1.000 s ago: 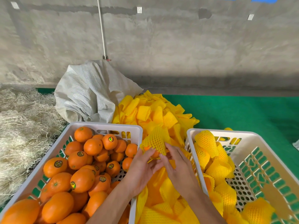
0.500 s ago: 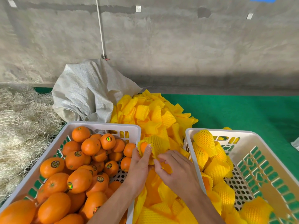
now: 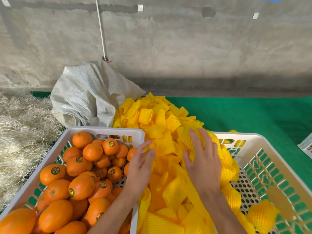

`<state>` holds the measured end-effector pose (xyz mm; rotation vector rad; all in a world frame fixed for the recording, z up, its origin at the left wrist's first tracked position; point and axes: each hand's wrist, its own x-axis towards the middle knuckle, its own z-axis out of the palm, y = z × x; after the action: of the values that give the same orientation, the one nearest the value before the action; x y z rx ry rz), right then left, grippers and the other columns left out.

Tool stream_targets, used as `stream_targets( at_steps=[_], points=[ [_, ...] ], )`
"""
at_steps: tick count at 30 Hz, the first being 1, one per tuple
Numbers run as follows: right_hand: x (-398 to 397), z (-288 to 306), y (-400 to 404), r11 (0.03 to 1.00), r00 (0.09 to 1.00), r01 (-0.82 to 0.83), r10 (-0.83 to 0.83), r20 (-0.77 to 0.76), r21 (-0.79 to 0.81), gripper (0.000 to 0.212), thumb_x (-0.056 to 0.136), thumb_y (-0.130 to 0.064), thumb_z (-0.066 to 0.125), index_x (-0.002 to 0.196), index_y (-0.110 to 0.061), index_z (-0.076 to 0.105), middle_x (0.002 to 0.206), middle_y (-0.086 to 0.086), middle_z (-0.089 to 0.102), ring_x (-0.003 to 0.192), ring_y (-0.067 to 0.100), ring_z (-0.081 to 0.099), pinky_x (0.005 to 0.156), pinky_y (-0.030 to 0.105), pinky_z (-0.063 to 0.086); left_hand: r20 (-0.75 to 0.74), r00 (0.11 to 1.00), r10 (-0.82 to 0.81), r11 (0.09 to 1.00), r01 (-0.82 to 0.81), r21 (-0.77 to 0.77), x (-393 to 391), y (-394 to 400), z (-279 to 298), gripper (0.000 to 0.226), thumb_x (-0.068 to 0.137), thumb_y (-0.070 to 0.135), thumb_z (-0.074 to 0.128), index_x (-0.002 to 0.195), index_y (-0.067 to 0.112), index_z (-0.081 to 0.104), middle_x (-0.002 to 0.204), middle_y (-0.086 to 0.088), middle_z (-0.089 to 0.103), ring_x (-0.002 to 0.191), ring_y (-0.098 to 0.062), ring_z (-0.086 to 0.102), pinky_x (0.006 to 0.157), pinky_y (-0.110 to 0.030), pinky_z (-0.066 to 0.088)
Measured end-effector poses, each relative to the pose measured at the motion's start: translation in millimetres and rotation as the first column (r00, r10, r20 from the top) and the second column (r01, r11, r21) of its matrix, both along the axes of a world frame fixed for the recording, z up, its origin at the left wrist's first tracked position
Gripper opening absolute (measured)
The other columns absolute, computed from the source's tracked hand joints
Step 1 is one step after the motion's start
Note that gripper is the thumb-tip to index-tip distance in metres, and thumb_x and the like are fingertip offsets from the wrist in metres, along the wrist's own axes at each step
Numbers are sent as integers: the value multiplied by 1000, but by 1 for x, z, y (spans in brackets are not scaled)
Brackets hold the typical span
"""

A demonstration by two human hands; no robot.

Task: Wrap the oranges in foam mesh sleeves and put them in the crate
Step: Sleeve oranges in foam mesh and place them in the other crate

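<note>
Two hands, both over the heap of yellow foam mesh sleeves [image 3: 162, 125] between the crates.

Right hand [image 3: 203, 162]: fingers [image 3: 194, 138] spread and curved over a wrapped orange [image 3: 190, 142], thumb low on its near side; the fruit shows orange through the mesh openings. It sits at the near left corner of the right crate [image 3: 276, 149], just beside the rim; whether it rests on the heap or is lifted clear cannot be told.

Left hand [image 3: 140, 163]: fingers straight and relaxed, gripping nothing, tips touching the edge of the sleeve heap, just beside the right wall of the left crate [image 3: 104, 130].

Left crate: white plastic with green showing through the slots, heaped with unwrapped oranges [image 3: 81, 184], many bearing a round sticker.

Right crate: same pattern, perforated floor partly visible; several sleeved oranges [image 3: 262, 215] along its left side and one at the near middle.

Sleeve heap: loose, flattened pieces running from the near edge of view back to a grey woven sack [image 3: 84, 98].

Surroundings: green mat [image 3: 253, 115] under the crates; dry straw [image 3: 20, 132] at left; bare concrete wall [image 3: 168, 48] behind, with a thin white pipe [image 3: 101, 27] running down it.
</note>
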<state>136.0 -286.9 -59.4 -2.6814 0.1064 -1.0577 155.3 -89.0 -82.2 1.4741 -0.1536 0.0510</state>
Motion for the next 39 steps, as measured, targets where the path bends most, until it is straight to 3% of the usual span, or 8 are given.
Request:
stream_targets(
  at_steps=[2,5,9,13,19,25,35,39],
  points=[
    [2,0,-12,991,991,136,-136,-17,-6,67,90,-17,74,151,-24,47,156,8,40,114,33,50,88,47,54,39,986,164,978,-168,125,6,11,-4,27,105,35,57,132,35,59,117,6,69,106,-16,67,84,-29,55],
    [0,-5,-22,968,959,251,-251,-131,-15,65,87,-10,75,147,-18,53,160,16,35,123,45,47,96,56,48,107,965,240,815,-260,518,18,33,-16,29,107,18,51,135,15,56,128,-4,62,120,-21,59,101,-39,51],
    [-3,-11,-16,968,940,250,-241,-242,6,56,85,-17,75,138,-12,60,159,18,36,146,42,32,112,61,36,-298,949,104,459,220,861,20,56,-30,17,107,21,51,117,10,59,116,-9,66,104,-25,62,94,-42,53],
    [-2,-16,-4,985,958,170,-164,-237,4,44,85,-17,76,127,-6,67,147,21,50,141,41,41,114,59,35,-592,804,-57,-35,591,806,11,54,-30,44,102,24,61,144,17,52,139,-7,62,127,-29,59,108,-46,49],
    [-2,-34,8,980,889,-180,197,-413,79,35,97,-29,66,130,-16,68,148,6,53,143,26,42,118,43,34,-665,746,-18,-283,634,719,4,45,-24,47,106,26,55,151,18,45,152,-10,51,138,-33,49,114,-45,41],
    [-3,-55,18,848,511,-443,505,-696,290,55,104,-33,58,156,-36,39,161,-9,38,147,16,33,120,38,32,-707,704,63,-259,696,670,6,39,-22,46,109,16,43,155,13,39,158,-16,40,145,-36,40,120,-45,34],
    [0,-63,10,863,463,-347,498,-733,367,26,102,-28,63,128,-29,64,133,-4,59,122,16,55,97,27,46,-677,731,90,-224,677,701,6,37,-25,43,111,13,40,154,9,42,158,-15,43,145,-31,42,117,-38,34],
    [-1,-63,9,854,451,-321,518,-727,410,24,102,-28,64,126,-28,67,136,-4,61,122,15,57,96,27,49,-501,863,70,-265,500,824,6,38,-36,43,109,24,46,150,11,47,157,-16,41,145,-35,38,117,-45,37]
  ],
)
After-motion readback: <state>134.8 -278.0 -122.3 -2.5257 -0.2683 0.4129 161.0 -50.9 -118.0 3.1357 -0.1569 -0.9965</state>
